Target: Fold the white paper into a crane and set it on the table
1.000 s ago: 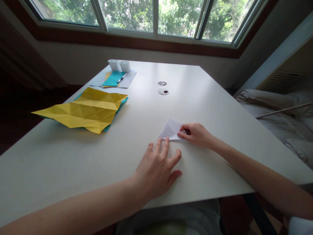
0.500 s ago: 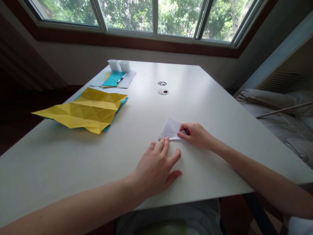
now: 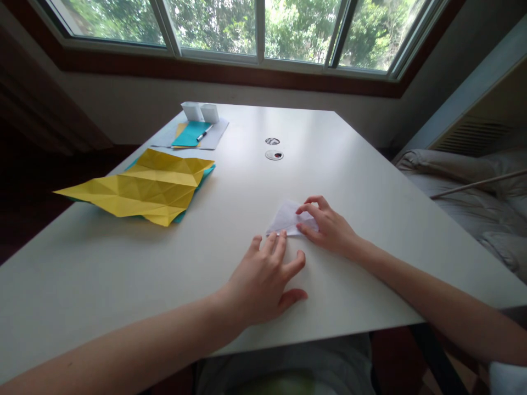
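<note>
White paper (image 3: 284,215), folded, sits on the table (image 3: 349,164) just ahead of the hands. From my remote feed: left hand (image 3: 261,280) spread, grasping nothing, 2 fingertips at the paper's near edge. Right hand (image 3: 331,227) loosely curled over its right part, thumb and index apart, no pinch that I can see. Risk, I'd judge: the fold could spring up or crease crooked if those 2 fingertips slip; the paper could skid if the right hand drags it. Yellow sheet (image 3: 152,189) well apart, off left.
</note>
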### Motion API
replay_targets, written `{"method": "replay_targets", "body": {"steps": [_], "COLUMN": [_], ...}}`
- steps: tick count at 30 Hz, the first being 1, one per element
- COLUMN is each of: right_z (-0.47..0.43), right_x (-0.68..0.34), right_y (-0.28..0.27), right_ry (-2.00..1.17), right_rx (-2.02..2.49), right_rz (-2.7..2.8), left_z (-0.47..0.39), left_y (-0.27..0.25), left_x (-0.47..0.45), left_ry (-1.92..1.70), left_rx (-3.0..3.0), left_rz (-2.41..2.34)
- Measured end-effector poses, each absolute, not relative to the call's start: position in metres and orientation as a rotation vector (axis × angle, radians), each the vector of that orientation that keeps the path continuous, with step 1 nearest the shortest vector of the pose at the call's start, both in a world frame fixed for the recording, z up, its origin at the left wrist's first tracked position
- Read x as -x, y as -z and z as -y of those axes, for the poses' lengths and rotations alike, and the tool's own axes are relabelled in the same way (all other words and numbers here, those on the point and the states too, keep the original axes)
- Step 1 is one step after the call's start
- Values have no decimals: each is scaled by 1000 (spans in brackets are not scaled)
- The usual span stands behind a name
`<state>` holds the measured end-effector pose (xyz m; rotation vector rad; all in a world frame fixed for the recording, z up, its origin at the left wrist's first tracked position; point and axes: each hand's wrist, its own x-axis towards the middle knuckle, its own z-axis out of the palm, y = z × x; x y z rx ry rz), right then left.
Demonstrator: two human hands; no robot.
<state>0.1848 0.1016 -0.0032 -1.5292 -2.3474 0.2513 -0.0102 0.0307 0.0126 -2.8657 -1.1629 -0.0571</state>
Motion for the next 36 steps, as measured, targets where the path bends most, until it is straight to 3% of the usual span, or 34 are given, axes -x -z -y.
{"method": "replay_targets", "body": {"steps": [14, 27, 36], "right_z": [-102, -109, -105], "right_x": [-183, -222, -208], "right_y": [-3, -3, -5], "right_ry": [-258, -508, -155], "right_rx": [1530, 1315, 720], "right_rz": [2406, 2512, 2798], "left_z": [-32, -32, -33], "left_y": [-11, -11, -11], "left_x": [10, 11, 11], "left_ry": [38, 35, 42], "left_rx": [2850, 2831, 2824], "left_rz": [1128, 1160, 1126]}}
